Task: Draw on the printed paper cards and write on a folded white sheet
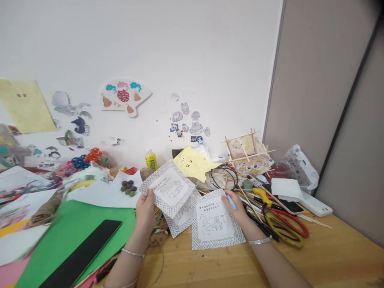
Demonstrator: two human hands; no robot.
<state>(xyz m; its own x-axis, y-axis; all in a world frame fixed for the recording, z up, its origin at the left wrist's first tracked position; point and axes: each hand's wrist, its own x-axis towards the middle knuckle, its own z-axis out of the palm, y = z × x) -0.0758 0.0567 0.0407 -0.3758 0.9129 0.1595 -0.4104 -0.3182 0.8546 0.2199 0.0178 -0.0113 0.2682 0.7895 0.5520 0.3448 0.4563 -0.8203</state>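
Observation:
In the head view, my left hand (146,212) pinches the edge of a white paper card (169,188) with a checked border, handwriting and a line drawing. Partly behind it hangs another bordered drawing sheet (181,218); whether the same hand grips it too, I cannot tell. My right hand (235,208) is closed on the upper right corner of a third paper card (214,222), which shows handwriting and a sketch of figures. A light blue pen (231,201) lies along the fingers of that hand. Both wrists wear silver bracelets.
Scissors (283,232), pens and sticks crowd the right side, near a phone (288,205) and a white power bank (316,203). Green paper (75,228) with a black strip (84,256) lies at left. A yellow bottle (151,160) stands by the wall.

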